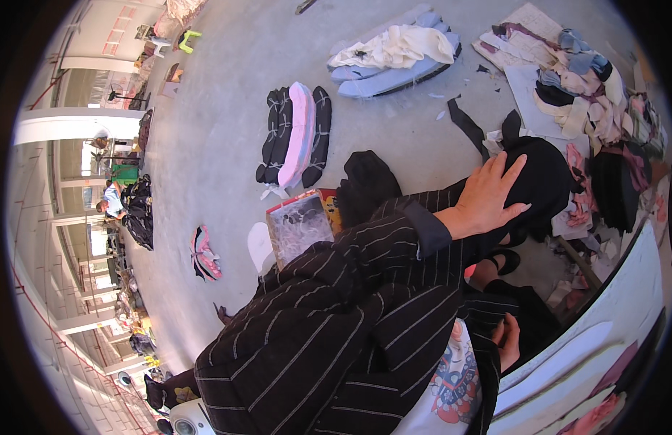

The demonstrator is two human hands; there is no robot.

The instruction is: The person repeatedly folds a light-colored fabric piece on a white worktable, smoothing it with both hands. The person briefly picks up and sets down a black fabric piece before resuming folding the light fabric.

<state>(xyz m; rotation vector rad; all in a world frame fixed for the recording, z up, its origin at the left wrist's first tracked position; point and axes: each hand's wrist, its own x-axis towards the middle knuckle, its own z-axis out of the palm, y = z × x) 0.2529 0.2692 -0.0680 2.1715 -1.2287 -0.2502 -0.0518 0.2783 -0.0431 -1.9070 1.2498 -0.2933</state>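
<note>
My left hand (485, 198) lies palm down, fingers spread, on black fabric (537, 174) that seems to cover my knee. My right hand (507, 340) is lower in the picture, near my lap, its fingers bent; whether it holds anything is hidden. Striped dark jacket sleeves cover my arms, and a printed white shirt (458, 380) shows below. Sandalled feet (501, 263) are partly visible between the hands. An open cardboard box (300, 225) with clear, crumpled plastic-like material stands left of my left forearm, beside a dark cloth bundle (368, 176).
Tied fabric bundles (295, 133) and a blue stack under cream cloth (395, 51) lie on the concrete floor. Fabric scraps (586, 92) are piled at upper right. A pale tabletop (602, 304) holds cut pieces. A person (113, 201) is far off.
</note>
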